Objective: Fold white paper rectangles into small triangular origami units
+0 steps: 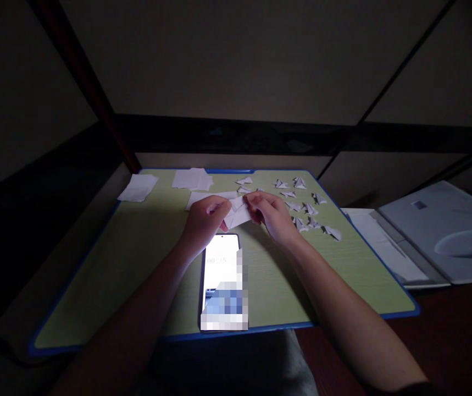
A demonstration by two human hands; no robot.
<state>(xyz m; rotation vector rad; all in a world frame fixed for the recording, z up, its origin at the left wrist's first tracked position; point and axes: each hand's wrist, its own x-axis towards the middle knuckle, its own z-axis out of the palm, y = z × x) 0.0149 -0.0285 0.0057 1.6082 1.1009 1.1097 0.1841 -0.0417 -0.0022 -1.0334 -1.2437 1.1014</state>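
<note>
Left hand and right hand pinch a paper slip between fingertips above the lit phone; dim lighting risks a misaligned crease

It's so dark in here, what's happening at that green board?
A person holds a white paper over a green board, the left hand and right hand each pinching one end. A lit phone lies on the board just below the hands. Small folded pieces are scattered to the right, and flat paper stacks sit along the far edge.
</note>
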